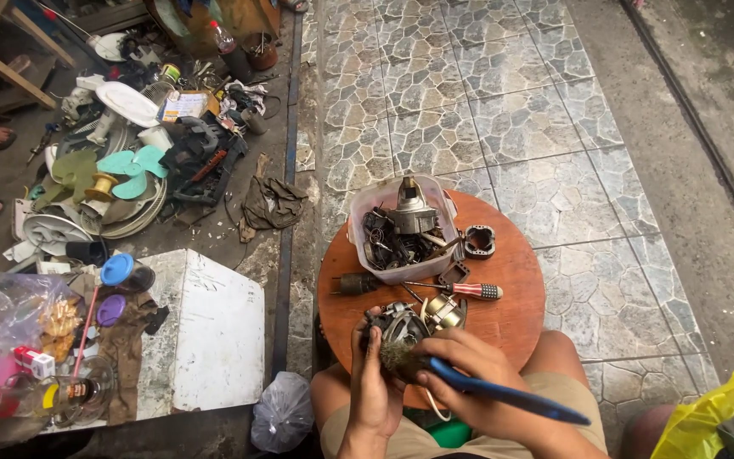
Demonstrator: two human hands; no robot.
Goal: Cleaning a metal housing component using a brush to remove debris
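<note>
My left hand (373, 382) grips a small electric motor (403, 325) at the near edge of a round wooden stool top (520, 314). My right hand (477, 374) holds a blue-handled brush (503, 393), whose dirty bristles touch the motor's near side. A brass-coloured motor part (443, 311) lies just behind the motor. A screwdriver with a red and white striped handle (467, 290) lies across the stool's middle.
A clear plastic tub (357, 223) of motor parts stands at the stool's back, a square metal stator (480, 241) beside it. Fan blades and scrap (121, 170) cover the floor on the left. A white board (214, 331), a grey bag (282, 415) and a yellow bag (715, 416) lie near.
</note>
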